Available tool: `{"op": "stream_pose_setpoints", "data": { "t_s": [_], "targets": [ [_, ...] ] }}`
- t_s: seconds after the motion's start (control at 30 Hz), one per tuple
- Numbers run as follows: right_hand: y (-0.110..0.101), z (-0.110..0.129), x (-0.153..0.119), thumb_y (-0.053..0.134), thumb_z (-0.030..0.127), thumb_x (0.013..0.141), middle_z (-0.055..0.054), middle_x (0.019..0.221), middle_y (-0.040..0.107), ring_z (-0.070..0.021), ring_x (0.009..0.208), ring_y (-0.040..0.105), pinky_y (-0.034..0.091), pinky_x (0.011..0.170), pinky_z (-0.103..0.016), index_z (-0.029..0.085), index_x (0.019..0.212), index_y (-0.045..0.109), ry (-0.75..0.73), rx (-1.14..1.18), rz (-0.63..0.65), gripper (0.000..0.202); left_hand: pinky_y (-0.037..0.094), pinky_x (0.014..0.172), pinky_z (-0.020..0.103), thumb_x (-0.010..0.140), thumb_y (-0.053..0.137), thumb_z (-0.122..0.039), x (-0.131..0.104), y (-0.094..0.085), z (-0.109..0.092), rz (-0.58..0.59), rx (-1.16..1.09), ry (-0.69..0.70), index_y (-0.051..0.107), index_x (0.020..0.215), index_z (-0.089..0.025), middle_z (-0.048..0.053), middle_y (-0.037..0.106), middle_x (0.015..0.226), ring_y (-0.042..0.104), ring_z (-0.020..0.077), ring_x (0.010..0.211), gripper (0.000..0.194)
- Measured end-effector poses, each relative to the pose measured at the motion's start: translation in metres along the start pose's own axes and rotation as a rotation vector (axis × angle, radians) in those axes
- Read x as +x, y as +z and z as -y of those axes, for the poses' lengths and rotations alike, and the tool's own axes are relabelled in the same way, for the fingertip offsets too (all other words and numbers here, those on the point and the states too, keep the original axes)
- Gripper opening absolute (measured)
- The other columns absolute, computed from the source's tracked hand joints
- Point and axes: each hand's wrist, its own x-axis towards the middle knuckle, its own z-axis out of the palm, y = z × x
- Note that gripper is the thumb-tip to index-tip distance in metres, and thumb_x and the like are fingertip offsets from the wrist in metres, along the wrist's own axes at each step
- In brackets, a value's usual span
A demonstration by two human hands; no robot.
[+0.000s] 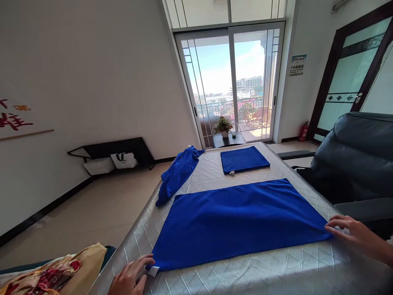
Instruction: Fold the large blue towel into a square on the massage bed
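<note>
A blue cloth lies spread as a wide, flat piece on the bed in front of me, slightly rippled in the middle. At its near left corner, beside a small white tag, is my left hand, its fingertips touching the cloth and its thumb apart from them. My right hand rests over the near right corner, fingers stretched out onto the fabric; that corner is partly hidden beneath it. Beyond lies a neatly folded blue cloth with a white tag. Another blue cloth is crumpled along the bed's left edge.
The quilted, silvery-white mattress stretches toward a sliding glass door. A small table with a potted plant stands at its far end. To the right is a dark armchair. Patterned fabric lies low at the left.
</note>
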Motion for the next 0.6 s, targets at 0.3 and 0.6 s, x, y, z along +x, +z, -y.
{"op": "stream_pose_setpoints", "data": {
  "t_s": [0.3,0.6],
  "targets": [
    [0.025,0.077,0.154,0.038,0.050,0.092,-0.011,0.128,0.071,-0.0299,0.120,0.064,0.046,0.110,-0.041,0.022,0.116,0.076,-0.012,-0.080,-0.131,0.053,0.048,0.110,0.035,0.089,0.039,-0.030,0.158,0.006,-0.052,-0.016,-0.108,0.130,0.072,0.109,-0.023,0.005,0.073,0.125,0.067,0.0213,0.120,0.039],
    [0.102,0.055,0.206,0.022,0.052,0.101,-0.010,0.163,0.038,-0.0280,0.152,0.031,0.024,0.124,-0.048,0.019,0.157,0.041,0.077,-0.405,-0.092,0.068,0.027,0.125,0.047,0.102,0.036,-0.048,0.211,0.086,-0.047,0.028,-0.027,0.082,0.051,0.149,-0.016,0.012,0.044,0.160,0.036,0.0271,0.150,0.059]
  ]
}}
